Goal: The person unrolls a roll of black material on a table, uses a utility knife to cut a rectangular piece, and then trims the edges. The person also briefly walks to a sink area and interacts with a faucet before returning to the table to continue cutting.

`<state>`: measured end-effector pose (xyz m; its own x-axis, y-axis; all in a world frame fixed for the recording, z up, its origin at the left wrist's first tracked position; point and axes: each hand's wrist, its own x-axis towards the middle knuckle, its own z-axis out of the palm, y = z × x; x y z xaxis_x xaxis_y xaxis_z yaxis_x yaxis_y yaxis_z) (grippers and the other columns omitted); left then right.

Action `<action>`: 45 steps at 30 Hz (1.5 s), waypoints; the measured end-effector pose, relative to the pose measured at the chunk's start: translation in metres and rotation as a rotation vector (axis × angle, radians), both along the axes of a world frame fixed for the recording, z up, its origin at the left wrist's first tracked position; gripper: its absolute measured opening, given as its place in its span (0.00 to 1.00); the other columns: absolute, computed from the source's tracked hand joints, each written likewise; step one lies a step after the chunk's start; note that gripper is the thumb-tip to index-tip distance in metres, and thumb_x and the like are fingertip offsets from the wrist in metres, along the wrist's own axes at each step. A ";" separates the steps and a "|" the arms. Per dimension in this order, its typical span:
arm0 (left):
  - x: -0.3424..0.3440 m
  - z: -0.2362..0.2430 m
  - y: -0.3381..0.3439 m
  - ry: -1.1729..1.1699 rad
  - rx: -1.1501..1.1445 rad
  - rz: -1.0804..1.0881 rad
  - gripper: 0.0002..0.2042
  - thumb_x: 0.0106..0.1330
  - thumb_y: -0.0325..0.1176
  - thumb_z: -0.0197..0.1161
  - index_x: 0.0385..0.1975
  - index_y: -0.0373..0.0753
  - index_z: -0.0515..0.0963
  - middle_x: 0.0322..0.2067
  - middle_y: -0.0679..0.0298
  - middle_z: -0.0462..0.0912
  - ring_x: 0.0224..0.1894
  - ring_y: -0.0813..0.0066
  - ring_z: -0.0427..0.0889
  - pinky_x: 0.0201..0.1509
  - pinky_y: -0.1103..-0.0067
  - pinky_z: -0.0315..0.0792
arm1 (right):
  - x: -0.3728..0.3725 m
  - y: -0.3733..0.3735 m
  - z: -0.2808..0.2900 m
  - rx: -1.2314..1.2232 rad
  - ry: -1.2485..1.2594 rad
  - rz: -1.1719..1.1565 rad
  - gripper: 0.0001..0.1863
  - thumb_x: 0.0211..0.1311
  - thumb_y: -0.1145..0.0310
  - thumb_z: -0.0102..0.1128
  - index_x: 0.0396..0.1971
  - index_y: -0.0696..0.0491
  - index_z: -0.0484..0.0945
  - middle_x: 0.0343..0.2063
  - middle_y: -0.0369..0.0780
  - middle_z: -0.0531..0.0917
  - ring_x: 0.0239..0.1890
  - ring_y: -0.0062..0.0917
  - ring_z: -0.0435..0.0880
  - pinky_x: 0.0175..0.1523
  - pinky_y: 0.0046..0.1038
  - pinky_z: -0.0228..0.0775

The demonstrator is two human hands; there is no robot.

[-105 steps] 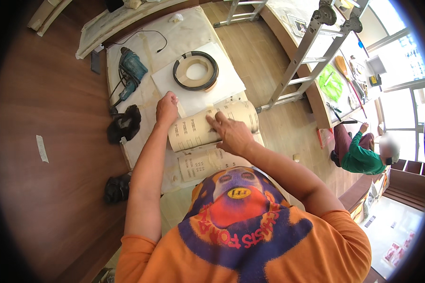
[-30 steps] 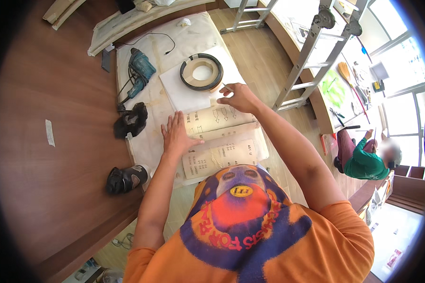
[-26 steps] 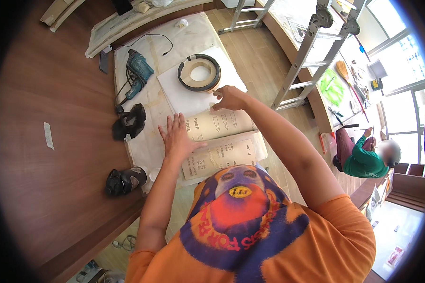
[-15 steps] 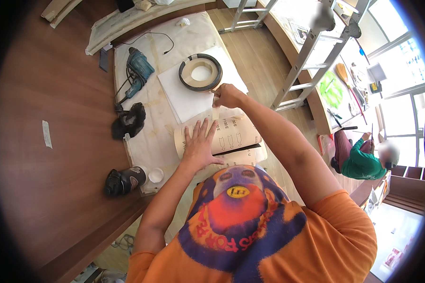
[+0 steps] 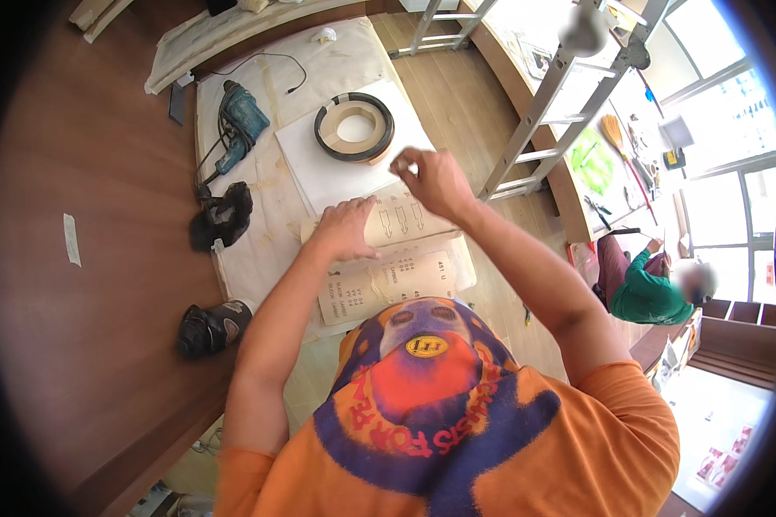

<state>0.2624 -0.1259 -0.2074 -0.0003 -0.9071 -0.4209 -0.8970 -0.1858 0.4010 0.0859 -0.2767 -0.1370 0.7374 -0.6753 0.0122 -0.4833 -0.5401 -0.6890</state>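
Note:
Sheets of sandpaper (image 5: 384,284), tan printed backs up, lie before me at the near end of the covered work surface. My left hand (image 5: 347,231) is bent over the upper sheet, its fingers at the far edge and the thumb toward me, gripping the paper. Just beyond the sheets, my right hand (image 5: 435,183) is raised with thumb and fingers pinched together; whatever sits in the pinch is too small to name. A beige tape roll (image 5: 330,129) lies inside a black ring-shaped roll (image 5: 388,138), on white sheets (image 5: 297,164) past both hands.
A teal power drill (image 5: 243,121) with its cord lies at the left, near a crumpled black cloth (image 5: 224,217) and a dark bottle (image 5: 211,329). Aluminium ladders (image 5: 535,129) stand at the right. Farther right, a person in a green top (image 5: 651,289) sits low by another bench.
My left hand has gone from spread flat to bent over the sandpaper's far edge. The upper sheet has shifted away, baring more of the lower one. My right hand has lifted and moved right.

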 end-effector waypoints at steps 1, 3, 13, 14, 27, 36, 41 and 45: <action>0.006 0.007 -0.011 0.038 0.055 -0.021 0.61 0.45 0.52 0.87 0.81 0.38 0.60 0.73 0.46 0.73 0.75 0.47 0.72 0.78 0.57 0.66 | -0.014 0.011 -0.014 -0.076 -0.062 0.048 0.08 0.70 0.67 0.66 0.45 0.52 0.87 0.38 0.45 0.92 0.38 0.46 0.91 0.45 0.45 0.83; 0.022 -0.004 -0.026 0.120 0.049 -0.057 0.56 0.44 0.50 0.88 0.76 0.38 0.67 0.67 0.47 0.79 0.69 0.49 0.78 0.73 0.61 0.72 | -0.033 0.036 -0.037 -0.208 -0.107 0.147 0.07 0.70 0.70 0.65 0.45 0.49 0.85 0.41 0.41 0.92 0.37 0.42 0.92 0.42 0.42 0.84; 0.048 -0.013 -0.058 0.417 0.234 -0.079 0.44 0.44 0.41 0.89 0.65 0.38 0.77 0.58 0.53 0.87 0.60 0.58 0.86 0.65 0.67 0.78 | -0.057 0.074 -0.069 -0.335 0.001 0.222 0.18 0.67 0.63 0.70 0.54 0.52 0.87 0.68 0.35 0.83 0.41 0.34 0.94 0.48 0.37 0.87; 0.049 -0.014 -0.057 0.435 0.245 -0.077 0.44 0.44 0.41 0.89 0.65 0.38 0.77 0.59 0.53 0.87 0.60 0.59 0.86 0.65 0.68 0.78 | -0.058 0.076 -0.067 -0.366 -0.038 0.221 0.19 0.66 0.62 0.70 0.55 0.52 0.87 0.68 0.35 0.84 0.41 0.35 0.94 0.50 0.37 0.87; 0.047 -0.025 -0.057 0.476 0.259 -0.032 0.46 0.42 0.39 0.90 0.66 0.37 0.76 0.58 0.53 0.88 0.60 0.60 0.86 0.66 0.69 0.79 | -0.034 0.028 -0.059 -0.104 0.099 0.201 0.24 0.63 0.56 0.76 0.59 0.46 0.89 0.67 0.31 0.85 0.48 0.35 0.92 0.57 0.38 0.85; 0.042 -0.017 -0.053 0.411 0.186 -0.068 0.48 0.40 0.43 0.91 0.66 0.35 0.75 0.58 0.49 0.87 0.60 0.54 0.87 0.66 0.66 0.79 | -0.024 0.041 -0.040 -0.232 0.502 0.220 0.57 0.45 0.49 0.88 0.78 0.42 0.71 0.74 0.36 0.78 0.54 0.39 0.91 0.60 0.41 0.84; 0.025 -0.009 -0.025 0.118 0.079 -0.015 0.59 0.42 0.48 0.90 0.77 0.37 0.65 0.68 0.49 0.79 0.70 0.51 0.79 0.74 0.60 0.72 | -0.036 0.012 -0.015 0.095 0.300 0.194 0.58 0.42 0.53 0.90 0.77 0.49 0.72 0.64 0.46 0.86 0.54 0.43 0.92 0.62 0.40 0.83; -0.008 0.004 0.002 -0.009 -0.003 0.024 0.64 0.43 0.50 0.89 0.82 0.39 0.58 0.75 0.49 0.70 0.78 0.51 0.68 0.81 0.54 0.61 | -0.053 -0.045 -0.044 0.198 0.205 -0.025 0.40 0.52 0.52 0.85 0.64 0.54 0.85 0.54 0.44 0.92 0.51 0.35 0.93 0.59 0.38 0.83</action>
